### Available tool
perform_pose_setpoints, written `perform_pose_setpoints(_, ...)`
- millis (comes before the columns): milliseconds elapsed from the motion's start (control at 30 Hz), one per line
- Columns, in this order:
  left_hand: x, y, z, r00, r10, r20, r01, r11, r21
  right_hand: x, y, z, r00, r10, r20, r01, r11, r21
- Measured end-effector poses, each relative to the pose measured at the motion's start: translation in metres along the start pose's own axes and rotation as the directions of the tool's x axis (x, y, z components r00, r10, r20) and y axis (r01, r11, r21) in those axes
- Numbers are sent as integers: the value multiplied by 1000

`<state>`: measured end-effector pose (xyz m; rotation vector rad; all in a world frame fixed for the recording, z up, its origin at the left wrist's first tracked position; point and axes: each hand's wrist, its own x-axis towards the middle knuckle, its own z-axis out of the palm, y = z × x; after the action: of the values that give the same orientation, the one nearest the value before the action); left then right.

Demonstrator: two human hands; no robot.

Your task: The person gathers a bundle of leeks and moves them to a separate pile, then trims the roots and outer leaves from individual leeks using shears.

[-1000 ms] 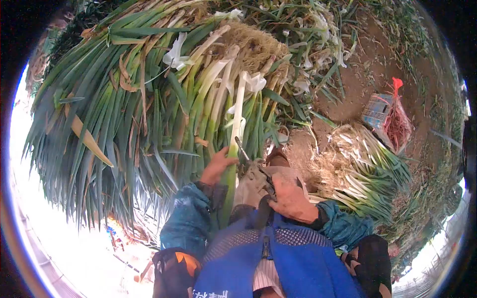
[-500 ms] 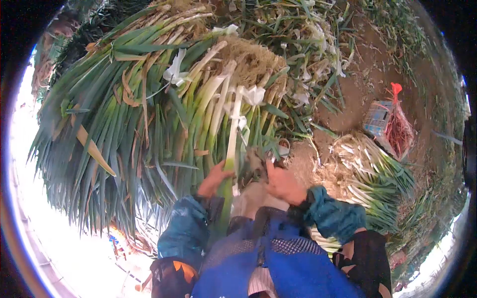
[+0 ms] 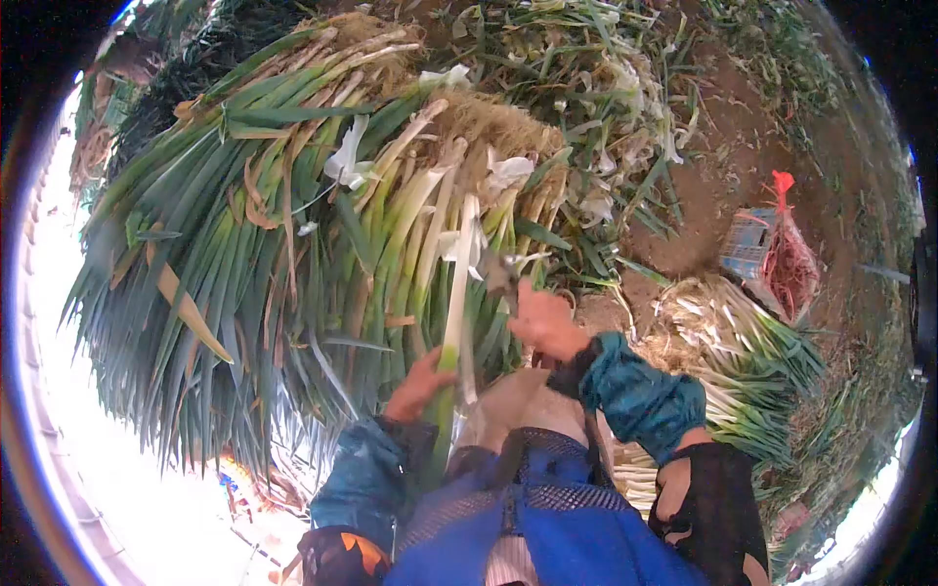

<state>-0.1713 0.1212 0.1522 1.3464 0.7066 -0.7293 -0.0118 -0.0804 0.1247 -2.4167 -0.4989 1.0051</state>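
My left hand (image 3: 418, 387) is closed around the green part of a single large green onion (image 3: 457, 288), which stands with its white end pointing away from me. To its right, my right hand (image 3: 549, 324) is closed on a dark, blurred tool (image 3: 500, 275), whose kind I cannot make out. The tool's tip is near the white shank of the onion. Loose white peel (image 3: 476, 249) hangs beside the shank. Beyond both hands lies a big pile of unpeeled green onions (image 3: 293, 215), roots to the upper right and leaves to the lower left.
Cleaned green onions (image 3: 747, 332) lie in bundles on the ground at right. Behind them sits a red mesh bag (image 3: 789, 269) against a blue printed box (image 3: 746, 239). Peelings and leaf scraps (image 3: 616, 88) cover the soil at the top.
My right hand has moved up and away from my body with the dark tool, towards the onion's white end. My left hand keeps its grip, slightly lower.
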Motion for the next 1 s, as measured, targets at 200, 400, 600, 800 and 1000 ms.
perform_pose_setpoints(200,80,-44,4,911,374,-174,-269,859,436,1,-5,-9,994,-98,-56,100,995,25)
perform_pose_setpoints(400,148,20,-8,708,661,-249,-111,452,885,-18,15,13,995,-103,-14,103,994,23)
perform_pose_setpoints(600,125,-29,-11,523,767,-372,335,217,917,-45,-8,1,995,-59,75,48,989,141)
perform_pose_setpoints(800,111,-67,6,548,609,-573,604,186,775,-80,-1,21,975,40,217,-81,980,184)
perform_pose_setpoints(1000,115,-54,-44,707,501,-500,48,671,740,-112,-34,-11,958,49,284,-76,993,87)
